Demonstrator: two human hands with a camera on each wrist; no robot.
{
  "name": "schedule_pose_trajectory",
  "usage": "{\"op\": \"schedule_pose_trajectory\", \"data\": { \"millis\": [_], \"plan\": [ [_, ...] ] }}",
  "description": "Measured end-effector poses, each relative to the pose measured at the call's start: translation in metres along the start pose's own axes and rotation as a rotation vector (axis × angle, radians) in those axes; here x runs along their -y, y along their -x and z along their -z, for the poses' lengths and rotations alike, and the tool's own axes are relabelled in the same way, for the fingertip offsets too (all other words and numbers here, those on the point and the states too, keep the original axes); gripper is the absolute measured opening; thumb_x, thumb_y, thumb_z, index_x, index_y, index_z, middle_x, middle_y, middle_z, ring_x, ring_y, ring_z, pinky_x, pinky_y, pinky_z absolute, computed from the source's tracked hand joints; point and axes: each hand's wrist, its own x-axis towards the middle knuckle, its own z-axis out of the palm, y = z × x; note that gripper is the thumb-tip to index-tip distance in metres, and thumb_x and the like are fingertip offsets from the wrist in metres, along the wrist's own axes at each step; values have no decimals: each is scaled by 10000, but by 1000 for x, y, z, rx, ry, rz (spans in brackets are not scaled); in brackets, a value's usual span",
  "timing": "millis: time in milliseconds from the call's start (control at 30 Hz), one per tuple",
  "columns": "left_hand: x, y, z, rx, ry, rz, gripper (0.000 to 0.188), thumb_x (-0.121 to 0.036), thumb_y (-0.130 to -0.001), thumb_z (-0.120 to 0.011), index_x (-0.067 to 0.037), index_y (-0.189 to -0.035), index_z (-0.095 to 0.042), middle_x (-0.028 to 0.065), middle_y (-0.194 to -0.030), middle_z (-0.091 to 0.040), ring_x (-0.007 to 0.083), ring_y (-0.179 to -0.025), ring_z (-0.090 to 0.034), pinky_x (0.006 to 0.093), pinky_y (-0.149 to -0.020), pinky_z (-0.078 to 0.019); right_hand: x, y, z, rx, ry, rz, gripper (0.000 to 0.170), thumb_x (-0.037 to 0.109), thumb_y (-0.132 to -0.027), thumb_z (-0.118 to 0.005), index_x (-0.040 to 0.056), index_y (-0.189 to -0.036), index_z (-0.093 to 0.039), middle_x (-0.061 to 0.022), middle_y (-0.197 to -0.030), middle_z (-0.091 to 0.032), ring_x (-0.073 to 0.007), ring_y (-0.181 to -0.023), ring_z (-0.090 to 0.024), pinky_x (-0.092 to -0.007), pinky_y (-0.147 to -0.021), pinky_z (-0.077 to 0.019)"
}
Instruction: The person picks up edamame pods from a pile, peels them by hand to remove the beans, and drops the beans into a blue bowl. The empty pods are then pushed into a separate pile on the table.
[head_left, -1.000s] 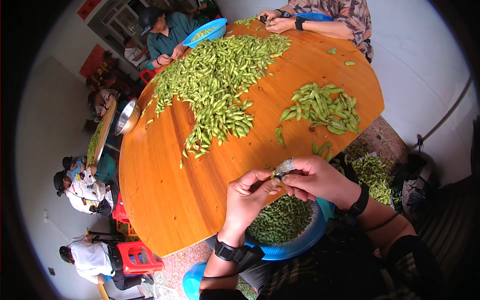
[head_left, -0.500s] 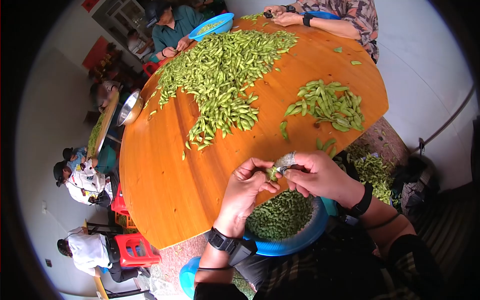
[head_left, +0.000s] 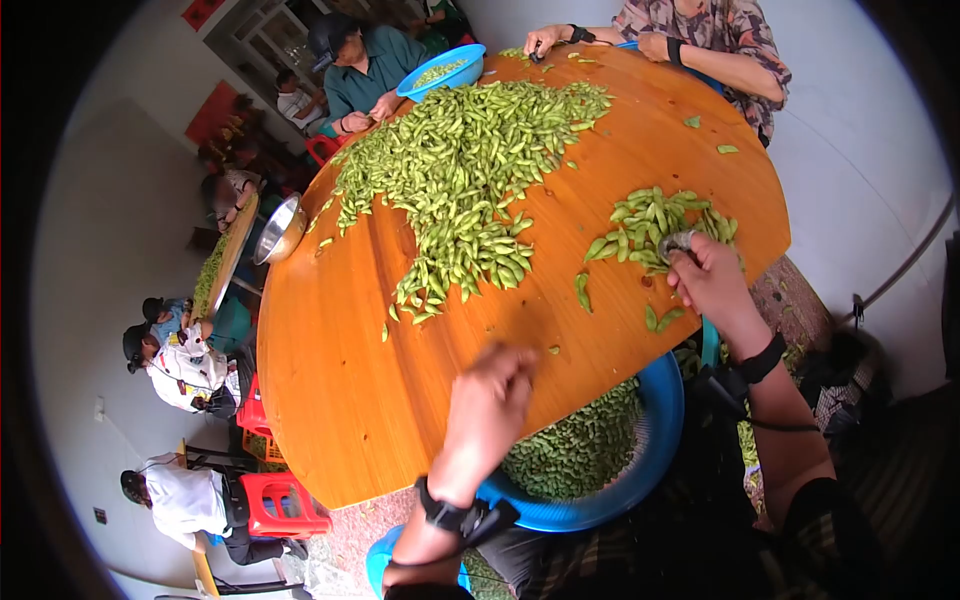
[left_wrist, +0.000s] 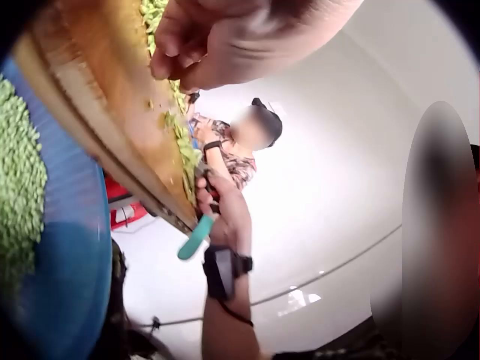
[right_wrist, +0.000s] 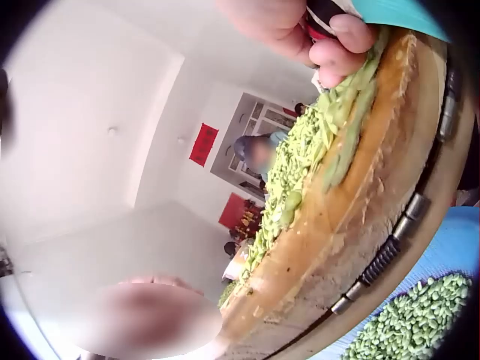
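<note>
Over the small pile of green pods (head_left: 645, 212) on the wooden table, my right hand (head_left: 715, 285) reaches down, with a grey wrap on a finger. Its curled fingers (right_wrist: 337, 60) hold a small black and red item (right_wrist: 326, 16) just above the pods; whether they also pinch a pod is hidden. My left hand (head_left: 488, 405) hangs blurred above the table edge, its fingers loosely curled. No object shows between the left fingertips (left_wrist: 171, 73). Below, a blue basin (head_left: 665, 440) holds shelled green beans (head_left: 575, 450).
A large pod heap (head_left: 460, 150) covers the table's far middle. Beyond it stand a blue bowl (head_left: 465, 72) and a metal bowl (head_left: 282, 232). Two people sit across the table; others are at the left near a red stool (head_left: 283, 503). Loose pods lie on the floor at right.
My hands have moved apart: the right went up and right to the small pile, the left shifted slightly down. The green piece between them is no longer visible. The person opposite has lowered a hand.
</note>
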Motion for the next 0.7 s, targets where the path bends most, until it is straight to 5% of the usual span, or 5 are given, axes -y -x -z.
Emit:
{"op": "schedule_pose_trajectory", "data": {
  "millis": [200,300,500,600,700],
  "plan": [
    [45,-98,-12,-237,-380,-248,191,8,-787,-644,-24,-975,-646,131,-1029,-601,344,-904,-601,399,-777,-501,-4,0,1,58,19,28,133,90,-948,-513,-9,-859,-512,-31,-662,-564,-77,-492,-483,-255,-457,-409],
    [48,-104,-9,-125,-369,-128,155,-16,-782,-668,-21,-933,-633,138,-1028,-597,366,-963,-583,423,-817,-486,-4,1,2,58,31,39,125,90,-946,-512,-8,-867,-514,-31,-667,-564,-80,-496,-486,-258,-462,-413],
    [41,-72,-13,-153,-237,-179,111,-22,-824,-679,-9,-915,-617,103,-828,-635,275,-692,-646,338,-641,-517,13,16,-12,191,15,33,78,53,-916,-496,-2,-881,-539,-30,-645,-556,-72,-519,-500,-264,-474,-418],
    [44,-62,-20,-93,413,52,62,-41,-899,-652,-19,-952,-627,14,-773,-660,77,-641,-621,229,-565,-489,10,24,-34,321,26,115,144,55,-923,-494,15,-1035,-575,-26,-662,-578,-64,-512,-515,-243,-470,-422],
    [53,-61,-15,47,755,163,93,-47,-919,-627,-25,-1009,-630,20,-832,-667,101,-664,-625,224,-575,-489,12,26,-58,423,85,205,266,69,-947,-492,32,-1188,-598,-21,-684,-607,-60,-496,-533,-226,-461,-431]
  ]
}}
